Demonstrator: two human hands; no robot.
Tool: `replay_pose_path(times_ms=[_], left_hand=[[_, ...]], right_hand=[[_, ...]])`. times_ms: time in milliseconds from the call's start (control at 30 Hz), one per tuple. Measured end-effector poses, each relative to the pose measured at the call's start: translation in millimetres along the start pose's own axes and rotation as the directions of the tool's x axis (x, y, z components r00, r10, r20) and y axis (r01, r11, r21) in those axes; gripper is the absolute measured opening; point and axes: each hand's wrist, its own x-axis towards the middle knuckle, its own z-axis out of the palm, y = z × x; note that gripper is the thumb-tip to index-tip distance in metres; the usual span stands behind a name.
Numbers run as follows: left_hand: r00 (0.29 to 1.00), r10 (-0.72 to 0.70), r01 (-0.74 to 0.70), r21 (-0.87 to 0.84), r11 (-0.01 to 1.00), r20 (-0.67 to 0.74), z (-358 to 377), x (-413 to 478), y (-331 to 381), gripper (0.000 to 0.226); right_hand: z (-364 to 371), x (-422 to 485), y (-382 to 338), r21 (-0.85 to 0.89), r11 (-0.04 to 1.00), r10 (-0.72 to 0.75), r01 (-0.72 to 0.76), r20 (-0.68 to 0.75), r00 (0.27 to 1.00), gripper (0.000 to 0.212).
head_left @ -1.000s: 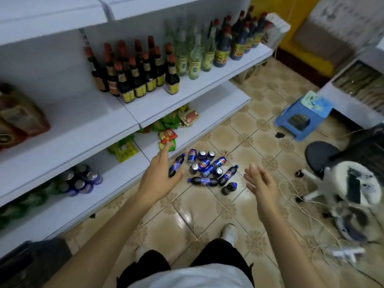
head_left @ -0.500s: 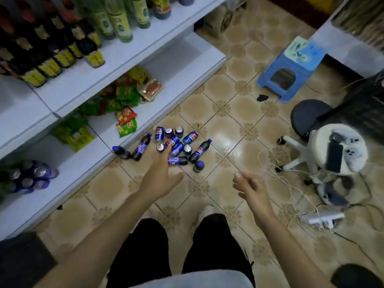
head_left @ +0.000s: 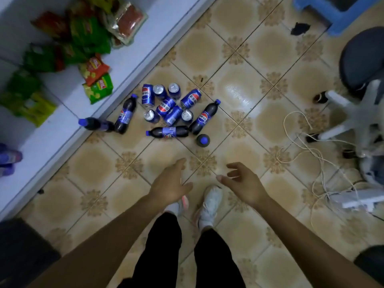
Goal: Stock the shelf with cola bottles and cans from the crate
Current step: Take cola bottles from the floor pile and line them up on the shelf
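Several blue cola cans [head_left: 166, 104] lie and stand in a heap on the tiled floor beside the low white shelf [head_left: 62, 129]. Around them lie dark cola bottles with blue caps: one [head_left: 204, 117] to the right, one [head_left: 168, 132] in front, one [head_left: 125, 115] to the left, one [head_left: 95, 124] against the shelf edge. Another bottle [head_left: 203, 140] stands upright. My left hand [head_left: 169, 183] and my right hand [head_left: 242, 183] hover empty with fingers apart, nearer to me than the heap. No crate is in view.
Snack packets [head_left: 97, 80] lie on the bottom shelf, with blue cans [head_left: 8, 159] at its left end. A white swivel chair base [head_left: 353, 113], loose cables [head_left: 307, 146], a power strip [head_left: 361, 201] and a blue stool [head_left: 336, 11] are at the right. My feet [head_left: 207, 202] are below the hands.
The view has tilted down toward the floor. My left hand has drawn back from the cans toward me, and both hands now sit side by side in front of my feet.
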Motion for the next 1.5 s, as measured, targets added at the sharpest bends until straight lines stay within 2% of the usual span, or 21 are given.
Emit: replay_pose_path(times_ms=[167,300,433,500,567,700,767,867,933,1000,1033,1067,1100,1133,1200,1300,1433,1500], left_hand=[[0.996,0.037,-0.032,0.064,0.997,-0.086,45,121,-14,0.086],[0.981,0.052,-0.036,0.086,0.996,-0.189,79,208,-44,0.093],[0.975,0.1,-0.073,0.139,0.988,-0.198,111,270,-68,0.104],[0.971,0.13,-0.121,0.058,0.991,-0.202,123,287,-74,0.104],[0.962,0.132,-0.139,-0.015,0.99,-0.241,128,297,-74,0.095],[0.937,0.226,-0.204,0.111,0.973,-0.266,109,298,-68,0.069],[0.94,0.236,-0.231,0.049,0.972,-0.245,85,286,-60,0.068],[0.963,0.214,-0.238,-0.144,0.961,-0.164,41,258,-36,0.088],[0.975,0.212,-0.22,-0.236,0.946,-0.061,13,236,-14,0.093],[0.974,0.219,-0.191,-0.326,0.926,0.053,-9,213,12,0.091],[0.966,0.234,-0.175,-0.396,0.902,0.107,-18,202,25,0.091],[0.956,0.248,-0.15,-0.471,0.869,0.154,-27,189,37,0.089],[0.95,0.255,-0.121,-0.543,0.831,0.178,-35,175,50,0.086],[0.95,0.255,-0.1,-0.6,0.794,0.179,-44,160,62,0.082],[0.956,0.252,-0.091,-0.663,0.743,0.151,-63,123,88,0.082],[0.961,0.256,-0.116,-0.693,0.711,0.102,-84,64,116,0.102],[0.972,0.235,-0.144,-0.789,0.598,0.001,-102,-35,146,0.118],[0.979,0.203,-0.129,-0.84,0.527,-0.023,-102,-87,157,0.122]], right_hand=[[19,106,37,-0.326,0.945,-0.012,0.04,0.087,0.996,0.061],[38,181,75,-0.414,0.91,0.007,0.027,0.08,0.997,0.063],[64,227,119,-0.3,0.952,0.072,-0.059,0.032,0.997,0.058],[81,233,142,-0.266,0.958,0.123,-0.109,0.038,0.992,0.057],[95,229,161,-0.263,0.955,0.157,-0.135,0.066,0.985,0.055],[105,209,173,-0.297,0.952,0.113,-0.067,0.141,0.984,0.052],[101,198,165,-0.293,0.956,0.015,0.013,0.093,0.996,0.064],[84,182,135,-0.157,0.981,-0.128,0.118,-0.055,0.99,0.095],[66,168,102,-0.021,0.987,-0.161,0.16,-0.069,0.985,0.114],[47,151,69,0.101,0.975,-0.193,0.198,-0.053,0.98,0.12],[37,140,54,0.112,0.968,-0.22,0.225,-0.05,0.974,0.108],[27,126,39,0.091,0.963,-0.249,0.253,-0.055,0.967,0.088],[16,111,26,0.066,0.959,-0.271,0.276,-0.069,0.96,0.066],[5,94,13,0.065,0.954,-0.287,0.293,-0.089,0.954,0.053],[-18,58,-11,0.118,0.944,-0.297,0.308,-0.101,0.95,0.047],[-45,5,-40,0.293,0.905,-0.309,0.308,-0.041,0.95,0.049],[-68,-82,-84,0.537,0.798,-0.338,0.273,0.025,0.941,0.033],[-74,-125,-101,0.64,0.74,-0.346,0.206,0.099,0.933,0.029]])
